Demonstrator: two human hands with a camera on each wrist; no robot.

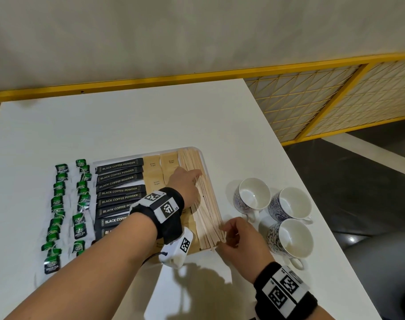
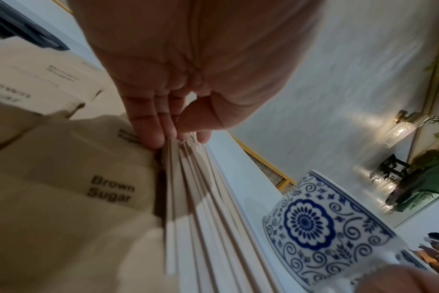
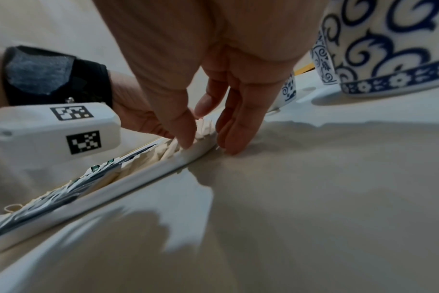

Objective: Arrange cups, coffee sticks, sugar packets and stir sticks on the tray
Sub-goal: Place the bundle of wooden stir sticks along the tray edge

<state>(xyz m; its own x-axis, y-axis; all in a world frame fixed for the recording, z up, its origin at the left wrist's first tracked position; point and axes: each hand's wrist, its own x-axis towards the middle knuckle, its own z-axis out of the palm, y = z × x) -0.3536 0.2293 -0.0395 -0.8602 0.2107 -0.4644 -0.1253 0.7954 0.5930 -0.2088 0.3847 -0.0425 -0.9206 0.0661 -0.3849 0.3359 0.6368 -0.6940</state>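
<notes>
Left hand (image 1: 188, 185) laid flat near the centre of the head view, fingers (image 2: 148, 126) straight and pressed together, tips down on the bundle of wooden stir sticks (image 1: 206, 199) — touching, not gripping. Right hand (image 1: 239, 239) lower and to the right, thumb and fingertips (image 3: 186, 136) extended and loosely spread against the near ends of the same sticks at the tray's lower edge; pinching or merely nudging, cannot tell. Sticks lying lengthwise along the right side of the white tray (image 1: 205, 162), slightly fanned at the lower end. Just left of them, tan brown-sugar packets (image 1: 152, 167) in 2 columns, then black coffee sticks (image 1: 119, 174) stacked in a column, all on the tray. Off the tray at centre right, 3 blue-and-white cups (image 1: 253, 196) upright on the white table (image 1: 127, 125), clustered close together, the nearest just beside the right hand. At the left of the frame, green tea bags (image 1: 58, 199) in 2 columns on the table beside the tray. Black wristbands with coded tags on both wrists — the left one (image 1: 161, 209) over the coffee sticks.
</notes>
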